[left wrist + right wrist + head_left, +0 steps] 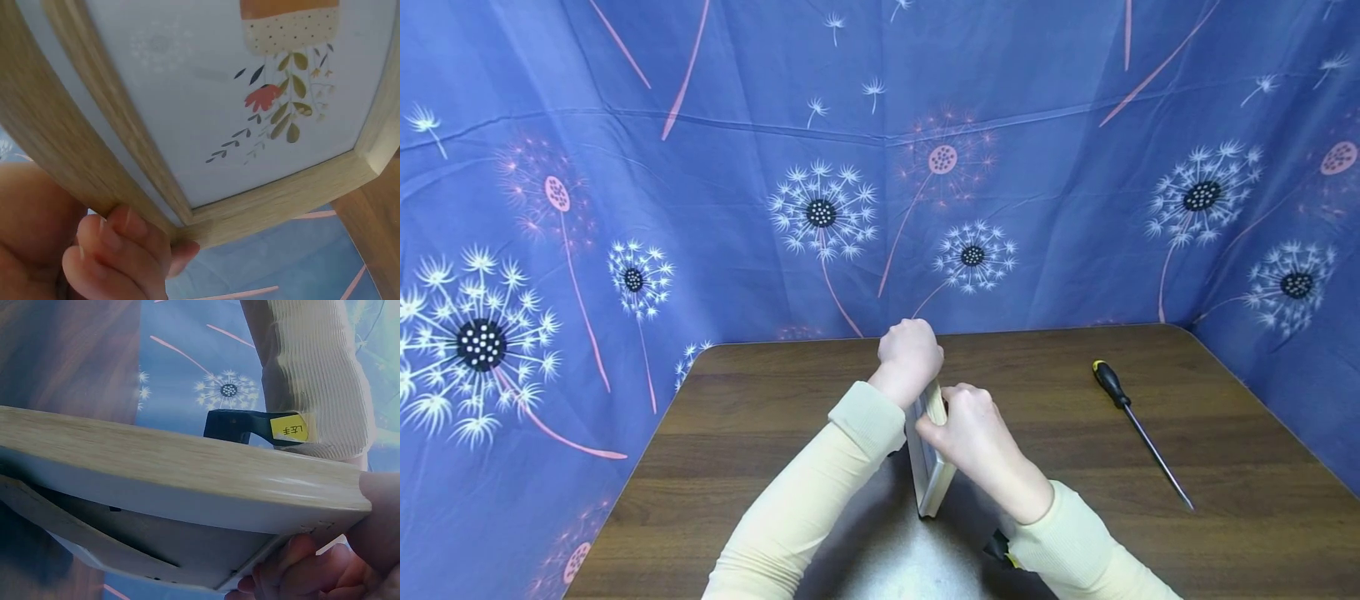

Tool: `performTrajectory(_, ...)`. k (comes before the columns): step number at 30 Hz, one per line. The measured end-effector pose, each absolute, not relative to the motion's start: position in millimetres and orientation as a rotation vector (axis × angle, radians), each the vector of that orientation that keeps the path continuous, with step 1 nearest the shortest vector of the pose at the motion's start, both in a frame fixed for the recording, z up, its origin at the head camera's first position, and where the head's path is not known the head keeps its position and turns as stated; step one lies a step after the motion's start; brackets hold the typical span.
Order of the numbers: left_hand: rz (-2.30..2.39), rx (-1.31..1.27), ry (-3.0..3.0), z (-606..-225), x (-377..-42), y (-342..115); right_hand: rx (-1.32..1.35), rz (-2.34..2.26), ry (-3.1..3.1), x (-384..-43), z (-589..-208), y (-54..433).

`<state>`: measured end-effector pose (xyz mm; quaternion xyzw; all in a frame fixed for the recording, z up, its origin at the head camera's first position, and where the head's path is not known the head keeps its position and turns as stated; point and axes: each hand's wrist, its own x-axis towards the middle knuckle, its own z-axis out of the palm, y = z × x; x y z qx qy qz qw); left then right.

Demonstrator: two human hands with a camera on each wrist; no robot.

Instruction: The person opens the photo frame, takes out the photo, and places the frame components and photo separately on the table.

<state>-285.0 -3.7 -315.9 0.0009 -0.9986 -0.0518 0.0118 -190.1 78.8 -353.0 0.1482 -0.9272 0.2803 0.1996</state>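
Note:
A picture frame (934, 487) with a pale wooden border stands on edge on the table, seen nearly edge-on in the head view. The left wrist view shows its front, a botanical print (284, 100) with a red flower and green leaves. My left hand (910, 354) grips the far upper corner, its fingers (134, 247) curled round the wood. Nearer me, my right hand (977, 429) holds the upper edge with the thumb on one side. In the right wrist view the frame's dark back (187, 528) carries a strip-like stand (81, 519), and my right fingers (306, 569) curl under a corner.
A screwdriver (1138, 429) with a black and yellow handle lies on the right of the brown wooden table (775, 400). Behind the table hangs a blue dandelion-print cloth (737, 208). A grey, shiny patch (917, 567) shows at the near middle.

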Motion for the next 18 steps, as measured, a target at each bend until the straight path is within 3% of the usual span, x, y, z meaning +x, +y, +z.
performTrajectory(18,-0.269,-0.078,-3.036,-316.2,-283.2,-8.4,0.472,0.903,-2.554,-186.8,-352.8,86.2)
